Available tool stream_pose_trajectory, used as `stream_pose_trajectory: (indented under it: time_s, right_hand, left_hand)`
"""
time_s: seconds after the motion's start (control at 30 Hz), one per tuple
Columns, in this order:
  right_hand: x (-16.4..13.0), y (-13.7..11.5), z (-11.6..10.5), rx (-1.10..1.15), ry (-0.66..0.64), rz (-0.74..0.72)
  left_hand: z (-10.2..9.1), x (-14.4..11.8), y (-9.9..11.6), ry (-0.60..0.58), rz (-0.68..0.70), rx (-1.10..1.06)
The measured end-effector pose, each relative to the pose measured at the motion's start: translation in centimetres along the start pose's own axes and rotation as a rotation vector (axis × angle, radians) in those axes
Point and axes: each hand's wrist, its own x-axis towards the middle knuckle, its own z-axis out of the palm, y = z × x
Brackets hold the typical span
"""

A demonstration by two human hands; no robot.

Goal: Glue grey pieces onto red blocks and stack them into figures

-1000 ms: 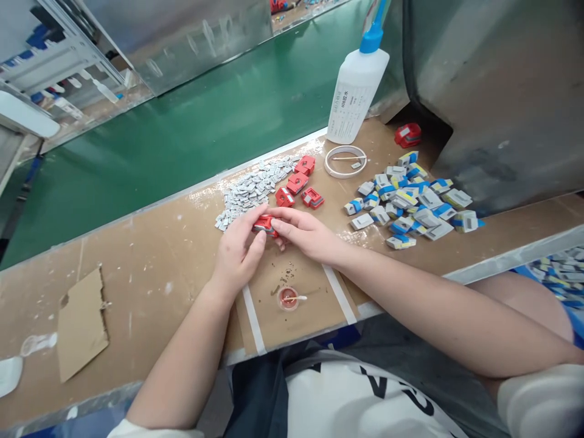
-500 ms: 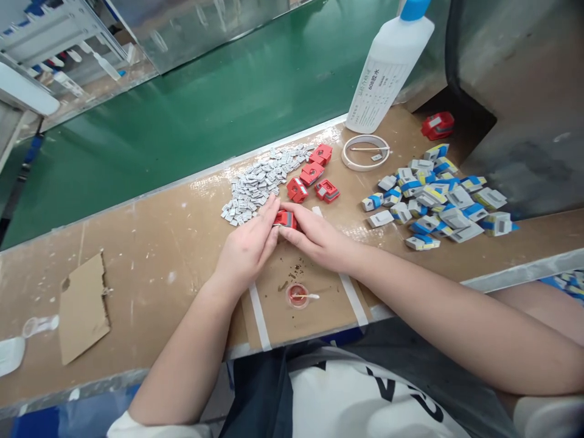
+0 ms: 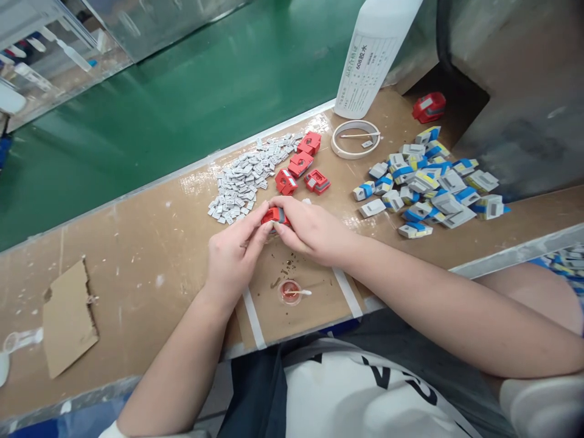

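Between the fingertips of both my hands is a small red plastic part (image 3: 274, 215) with a grey edge. My left hand (image 3: 235, 249) is closed on its left side, and my right hand (image 3: 310, 228) grips it from the right. Fingers hide much of the part. Just beyond my hands lie several similar red parts (image 3: 300, 164) and a heap of small light grey pieces (image 3: 246, 179). Below my hands, a small clear cup (image 3: 281, 294) of reddish liquid has a cotton swab (image 3: 303, 292) resting across it.
A white bottle (image 3: 360, 73) stands at the back beside a tape ring (image 3: 334, 146). To the right is a pile of grey, blue and yellow parts (image 3: 449, 182). Torn cardboard (image 3: 68, 322) lies at left. A green belt (image 3: 191, 97) runs behind the bench.
The whole view has shifted, moving the scene left and slightly up. Both hands still hold the red part; my left fingers are now more bent, pinching it with the thumb.
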Motion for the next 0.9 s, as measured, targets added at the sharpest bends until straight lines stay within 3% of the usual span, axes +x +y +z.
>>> stream_pose_trajectory:
  time_s: [0.13,0.37,0.5,0.6,0.77,0.9]
  right_hand:
    - [0.0,0.1,0.1,-0.005,-0.017,-0.001]
    - [-0.1,0.1,0.5,0.003,-0.008,-0.036]
    - [-0.1,0.0,0.4,-0.026,0.001,-0.043]
    - [-0.1,0.0,0.4,-0.047,0.019,-0.042]
    - [-0.2,0.1,0.5,-0.030,-0.003,-0.043]
    - [-0.6,0.2,0.8,0.021,0.005,-0.048]
  left_hand:
    - [0.0,0.0,0.6,-0.001,-0.171,-0.115]
    - [0.9,-0.5,0.9,0.101,-0.321,-0.314]
    - [1.2,-0.3,0.7,0.097,-0.374,-0.455]
    - [0.8,0.0,0.4,0.059,-0.378,-0.474]
    - [0.0,0.4,0.2,-0.042,-0.282,-0.306]
    - [-0.1,0.3,0.5,-0.043,-0.233,-0.212]
